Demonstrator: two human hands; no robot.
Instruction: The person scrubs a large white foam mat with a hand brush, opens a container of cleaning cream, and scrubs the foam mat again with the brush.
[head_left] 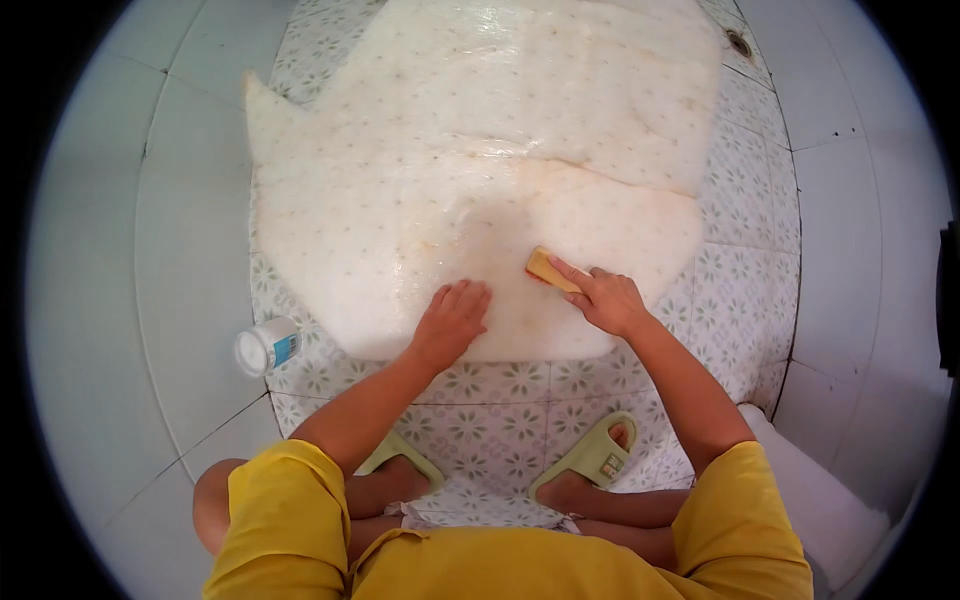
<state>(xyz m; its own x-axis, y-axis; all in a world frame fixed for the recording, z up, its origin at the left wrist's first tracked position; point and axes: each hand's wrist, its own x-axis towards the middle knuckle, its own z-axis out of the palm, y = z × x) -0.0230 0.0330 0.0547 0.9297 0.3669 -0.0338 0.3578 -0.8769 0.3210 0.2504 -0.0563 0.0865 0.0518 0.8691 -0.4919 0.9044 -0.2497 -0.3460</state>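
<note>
A wet, white mat (380,190) with small dots lies spread on the floor, with a crease across its right half. My left hand (454,318) rests flat on the mat near its front edge, holding nothing. To the right, my right hand (607,298) grips a yellowish brush (552,270) whose reddish underside faces the mat. The brush touches or nearly touches the mat; its far end points up and left.
A white container with a blue label (270,346) lies on the patterned tile floor (480,385) at the left. Plain walls rise on both sides. A drain (738,42) is at the upper right, a white object (815,490) at the lower right.
</note>
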